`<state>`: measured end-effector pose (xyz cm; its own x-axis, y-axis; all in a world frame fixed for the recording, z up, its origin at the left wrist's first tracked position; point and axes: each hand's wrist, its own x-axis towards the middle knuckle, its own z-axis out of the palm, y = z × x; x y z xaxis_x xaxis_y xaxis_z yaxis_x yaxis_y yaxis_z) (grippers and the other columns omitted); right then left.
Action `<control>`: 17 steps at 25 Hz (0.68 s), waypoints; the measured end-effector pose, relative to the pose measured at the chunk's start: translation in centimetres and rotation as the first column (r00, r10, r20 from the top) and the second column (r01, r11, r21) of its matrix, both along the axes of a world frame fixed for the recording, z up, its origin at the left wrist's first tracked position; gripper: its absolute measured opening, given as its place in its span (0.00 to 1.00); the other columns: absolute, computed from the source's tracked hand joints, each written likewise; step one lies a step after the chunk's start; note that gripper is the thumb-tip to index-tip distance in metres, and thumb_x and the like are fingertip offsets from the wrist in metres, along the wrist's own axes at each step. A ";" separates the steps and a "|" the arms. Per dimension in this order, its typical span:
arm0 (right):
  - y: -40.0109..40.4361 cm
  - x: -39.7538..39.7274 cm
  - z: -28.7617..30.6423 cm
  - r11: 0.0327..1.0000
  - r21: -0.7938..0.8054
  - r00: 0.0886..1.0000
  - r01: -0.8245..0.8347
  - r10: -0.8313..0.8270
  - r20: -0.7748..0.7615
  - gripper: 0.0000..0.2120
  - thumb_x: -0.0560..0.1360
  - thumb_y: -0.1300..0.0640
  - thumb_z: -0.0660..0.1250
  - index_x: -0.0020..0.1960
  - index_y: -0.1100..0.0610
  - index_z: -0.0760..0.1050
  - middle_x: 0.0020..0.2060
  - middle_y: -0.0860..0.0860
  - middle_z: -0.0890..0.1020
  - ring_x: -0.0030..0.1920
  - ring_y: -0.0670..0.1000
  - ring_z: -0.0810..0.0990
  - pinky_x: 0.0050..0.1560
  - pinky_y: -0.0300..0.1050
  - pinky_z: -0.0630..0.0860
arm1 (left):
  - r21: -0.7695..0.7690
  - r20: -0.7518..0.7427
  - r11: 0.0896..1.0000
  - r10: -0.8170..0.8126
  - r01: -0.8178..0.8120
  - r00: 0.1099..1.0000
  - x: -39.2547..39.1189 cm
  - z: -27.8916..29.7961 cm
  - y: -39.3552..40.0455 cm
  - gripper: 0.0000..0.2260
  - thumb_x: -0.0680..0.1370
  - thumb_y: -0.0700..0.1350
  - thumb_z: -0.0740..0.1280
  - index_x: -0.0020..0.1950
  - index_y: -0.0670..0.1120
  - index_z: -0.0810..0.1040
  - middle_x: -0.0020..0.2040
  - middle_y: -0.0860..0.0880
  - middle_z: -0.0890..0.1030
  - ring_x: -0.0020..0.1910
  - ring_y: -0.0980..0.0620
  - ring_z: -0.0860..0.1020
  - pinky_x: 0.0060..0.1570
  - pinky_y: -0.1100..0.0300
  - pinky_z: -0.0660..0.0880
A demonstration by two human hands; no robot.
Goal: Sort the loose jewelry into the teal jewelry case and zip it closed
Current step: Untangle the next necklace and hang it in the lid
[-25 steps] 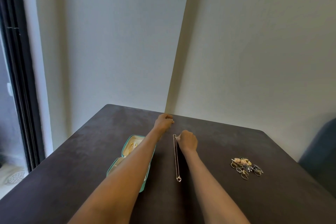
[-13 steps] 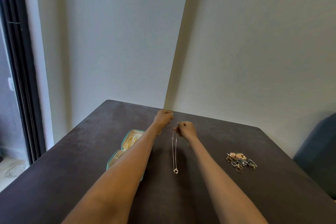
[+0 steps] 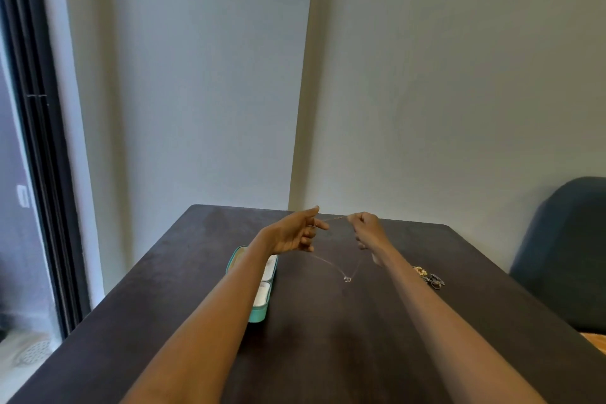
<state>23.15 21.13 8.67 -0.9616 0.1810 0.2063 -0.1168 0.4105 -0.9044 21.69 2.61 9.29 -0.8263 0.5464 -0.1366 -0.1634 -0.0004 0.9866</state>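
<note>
The teal case [image 3: 260, 300] lies open on the dark table [image 3: 328, 338], partly under the left forearm; its pale trays appear mostly unfilled and the zip is undone. Above the table, the necklace [image 3: 347, 278] hangs in a V, its pendant lowest. The left hand [image 3: 292, 234] holds one end with fingers partly extended; the right hand [image 3: 365, 228] pinches the other, fingers curled. A pile of loose jewelry [image 3: 429, 277] waits to the right, well apart from the case. Most sorting likely remains. Beyond, a blue chair [image 3: 564, 249].
</note>
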 end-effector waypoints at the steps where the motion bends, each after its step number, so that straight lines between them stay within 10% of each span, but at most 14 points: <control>1: 0.1 0.3 -0.1 1.000 0.020 1.000 0.023 -0.023 -0.009 0.17 0.80 0.56 0.57 0.34 0.52 0.58 0.27 0.50 0.60 0.27 0.47 0.57 0.24 0.39 0.58 | 0.022 -0.005 1.000 0.005 -0.005 1.000 0.4 0.2 -0.2 0.18 0.81 0.55 0.55 0.47 0.43 0.76 0.28 0.51 0.63 0.26 0.56 0.63 0.34 0.62 0.71; 7: -1.3 2.3 -1.0 0.968 0.247 0.999 -0.039 0.042 -0.008 0.10 0.78 0.55 0.63 0.47 0.60 0.79 0.28 0.45 0.72 0.29 0.42 0.68 0.31 0.36 0.64 | 0.436 0.070 0.872 0.213 -0.222 0.975 2.0 0.3 0.7 0.07 0.80 0.44 0.60 0.47 0.42 0.75 0.28 0.50 0.75 0.25 0.55 0.73 0.31 0.61 0.75; 11: -3.7 4.1 -0.5 0.956 0.221 0.981 -0.191 0.194 0.012 0.09 0.77 0.52 0.66 0.47 0.56 0.82 0.25 0.45 0.73 0.26 0.43 0.68 0.28 0.35 0.65 | 0.656 0.161 0.679 0.301 -0.330 0.940 2.7 0.2 1.1 0.06 0.79 0.40 0.61 0.51 0.39 0.76 0.48 0.42 0.82 0.45 0.46 0.82 0.46 0.55 0.81; 17: -5.8 5.3 1.2 0.947 0.174 0.961 -0.271 0.277 -0.008 0.11 0.76 0.52 0.67 0.44 0.61 0.79 0.25 0.47 0.75 0.24 0.45 0.69 0.25 0.36 0.67 | 0.256 -0.081 0.862 0.469 -0.437 0.879 3.0 -1.4 -0.2 0.11 0.79 0.40 0.61 0.55 0.35 0.78 0.53 0.36 0.81 0.46 0.45 0.81 0.49 0.53 0.80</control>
<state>28.47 15.30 9.86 -0.9616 -0.1289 0.2424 -0.2740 0.5055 -0.8181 24.66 2.45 7.90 -0.9911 0.1093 0.0755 0.0443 -0.2640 0.9635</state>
